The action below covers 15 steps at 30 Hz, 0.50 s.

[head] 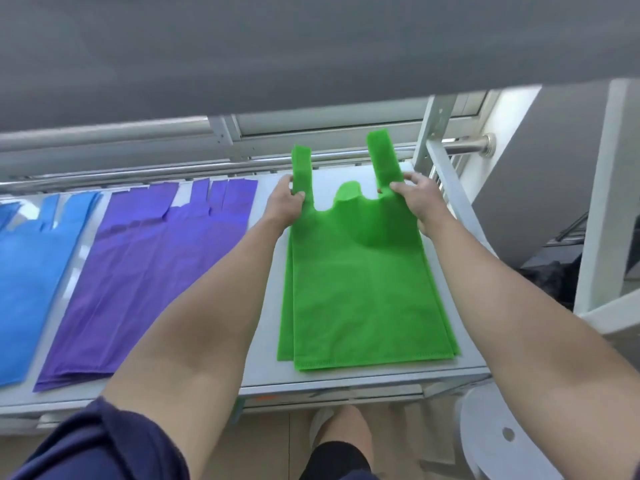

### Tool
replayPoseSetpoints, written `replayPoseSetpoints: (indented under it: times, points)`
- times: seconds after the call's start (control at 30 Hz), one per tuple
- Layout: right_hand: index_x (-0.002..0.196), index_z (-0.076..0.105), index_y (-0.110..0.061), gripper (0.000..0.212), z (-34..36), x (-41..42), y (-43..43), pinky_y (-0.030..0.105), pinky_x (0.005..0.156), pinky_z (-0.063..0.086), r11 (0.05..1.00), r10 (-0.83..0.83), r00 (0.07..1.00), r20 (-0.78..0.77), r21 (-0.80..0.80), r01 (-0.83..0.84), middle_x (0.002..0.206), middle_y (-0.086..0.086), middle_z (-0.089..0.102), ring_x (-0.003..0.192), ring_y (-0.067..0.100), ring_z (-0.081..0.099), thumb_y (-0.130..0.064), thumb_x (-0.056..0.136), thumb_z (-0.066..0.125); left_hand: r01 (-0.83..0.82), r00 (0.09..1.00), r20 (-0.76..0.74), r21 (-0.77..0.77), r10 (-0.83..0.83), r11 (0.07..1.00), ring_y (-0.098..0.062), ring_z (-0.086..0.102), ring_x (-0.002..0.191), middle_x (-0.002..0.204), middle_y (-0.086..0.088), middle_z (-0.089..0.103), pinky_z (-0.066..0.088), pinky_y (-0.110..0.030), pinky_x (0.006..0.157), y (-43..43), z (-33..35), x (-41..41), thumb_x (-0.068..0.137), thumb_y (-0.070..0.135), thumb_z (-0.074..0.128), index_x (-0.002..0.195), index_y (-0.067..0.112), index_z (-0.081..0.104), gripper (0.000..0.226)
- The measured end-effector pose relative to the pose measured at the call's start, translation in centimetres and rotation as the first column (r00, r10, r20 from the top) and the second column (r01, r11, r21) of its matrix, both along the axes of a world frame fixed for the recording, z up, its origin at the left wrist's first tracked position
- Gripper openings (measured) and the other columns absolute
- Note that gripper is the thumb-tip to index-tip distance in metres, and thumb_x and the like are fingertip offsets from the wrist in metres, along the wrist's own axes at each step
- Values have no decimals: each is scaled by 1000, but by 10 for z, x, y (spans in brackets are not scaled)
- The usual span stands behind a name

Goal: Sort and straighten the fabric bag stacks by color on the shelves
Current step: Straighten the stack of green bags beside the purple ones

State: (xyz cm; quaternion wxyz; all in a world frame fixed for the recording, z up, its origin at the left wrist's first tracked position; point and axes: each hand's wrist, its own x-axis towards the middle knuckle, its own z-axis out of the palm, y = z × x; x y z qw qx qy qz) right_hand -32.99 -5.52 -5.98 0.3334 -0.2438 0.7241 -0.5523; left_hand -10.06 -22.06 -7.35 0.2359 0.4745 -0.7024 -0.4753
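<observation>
Three stacks of fabric bags lie side by side on one pale shelf [263, 341] — blue, purple, green, reading left to right.

The blue stack [27, 278] sits at the far left, partly cut off by the frame edge. The purple stack [138, 271] lies just beside it, its handles fanned unevenly at the far end; the number of bags in it cannot be told. The green stack [363, 289] occupies the right end of the shelf, well apart from the purple one. At least two green layers show, offset along the left and near edges.

Two hands are in view, both on the green stack. The left hand [285, 202] is pinched closed on the base of the left handle; the right hand [414, 195] is pinched closed on the base of the right handle. Both handles — two counted — stand up from the shelf, toward the rear rail [138, 168].
</observation>
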Motion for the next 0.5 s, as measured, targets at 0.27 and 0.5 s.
replayPoseSetpoints:
  times: [0.27, 0.5]
  points:
    - [126, 65, 7, 39, -21, -7, -9, 36, 101, 49, 958, 56, 958, -281, 284, 27, 122, 14, 70, 109, 27, 65, -20, 98, 65, -95, 974, 192, -132, 120, 987, -31, 65, 112, 122, -13, 69, 54, -40, 95, -12, -17, -8, 96, 11, 57, 127, 10, 62, 32]
    - [150, 48, -3, 51, -28, -2, -15, 40, 114, 42, 973, -7, 943, -333, 214, 83, 152, 13, 53, 136, 29, 53, -27, 106, 56, -112, 978, 159, -139, 133, 984, -31, 68, 110, 125, -13, 69, 57, -43, 94, -26, -16, -14, 102, 17, 58, 136, 16, 60, 34]
